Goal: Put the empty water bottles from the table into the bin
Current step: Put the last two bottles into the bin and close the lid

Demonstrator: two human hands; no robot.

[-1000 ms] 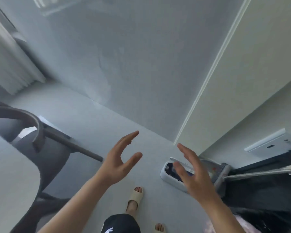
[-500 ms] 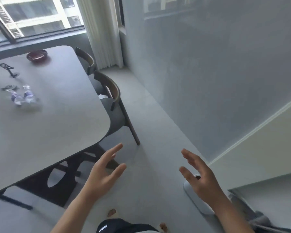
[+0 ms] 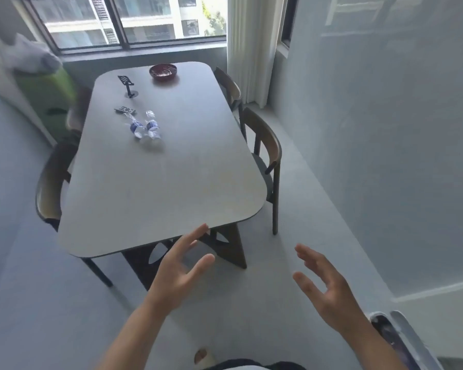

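Two clear water bottles with blue labels lie side by side on the grey table, the left bottle and the right bottle, past the table's middle. My left hand is open in front of the table's near edge, fingers apart, holding nothing. My right hand is open too, to the right over the floor, also holding nothing. Both hands are far from the bottles. No bin can be made out with certainty.
A remote, a black phone stand and a dark red bowl sit on the table's far end. Chairs stand at the right and left. A green object is far left. A white device lies at my right.
The view has swung left from the wall and floor to face the table head-on. Both hands stay open and raised in front of me.
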